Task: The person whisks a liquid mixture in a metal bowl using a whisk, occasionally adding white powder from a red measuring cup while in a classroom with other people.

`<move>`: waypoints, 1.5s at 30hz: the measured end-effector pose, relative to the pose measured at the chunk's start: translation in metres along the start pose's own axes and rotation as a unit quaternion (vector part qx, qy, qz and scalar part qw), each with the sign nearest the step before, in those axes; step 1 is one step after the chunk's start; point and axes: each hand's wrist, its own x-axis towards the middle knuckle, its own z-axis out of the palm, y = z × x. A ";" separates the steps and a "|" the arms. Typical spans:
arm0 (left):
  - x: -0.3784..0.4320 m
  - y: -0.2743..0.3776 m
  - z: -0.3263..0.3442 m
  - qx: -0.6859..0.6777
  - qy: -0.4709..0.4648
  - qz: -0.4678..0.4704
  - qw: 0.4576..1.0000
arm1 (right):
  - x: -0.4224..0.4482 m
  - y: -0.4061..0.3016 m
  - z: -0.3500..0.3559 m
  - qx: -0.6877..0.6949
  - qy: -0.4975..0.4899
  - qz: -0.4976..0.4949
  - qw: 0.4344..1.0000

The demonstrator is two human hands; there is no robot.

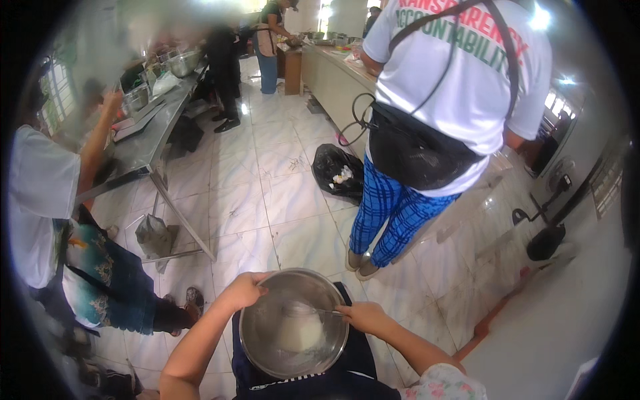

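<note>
A round stainless steel mixing bowl is before me, low in the view, over my dark clothing. My left hand grips its upper left rim. My right hand is at the right rim, with its fingers around the handle of a metal utensil, which looks like a wire whisk. The head of the utensil reaches into the bowl, over a pale, off-white mixture at the bottom. Blur hides whether the head touches the mixture.
A person in a white shirt stands ahead at a long counter. A black rubbish bag lies on the tiled floor. At left, another person stands by a steel table. A pedestal fan is at right.
</note>
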 end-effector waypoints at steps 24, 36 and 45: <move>-0.049 -0.013 0.035 -0.052 0.119 0.095 0.987 | -0.098 -0.055 0.073 0.115 -0.002 -0.033 0.993; 0.025 0.001 0.020 -0.018 0.016 0.053 0.998 | -0.084 -0.068 0.033 0.209 0.010 -0.014 0.978; 0.023 0.000 0.016 0.003 0.021 0.007 1.000 | -0.057 -0.066 0.040 0.252 -0.007 0.084 0.964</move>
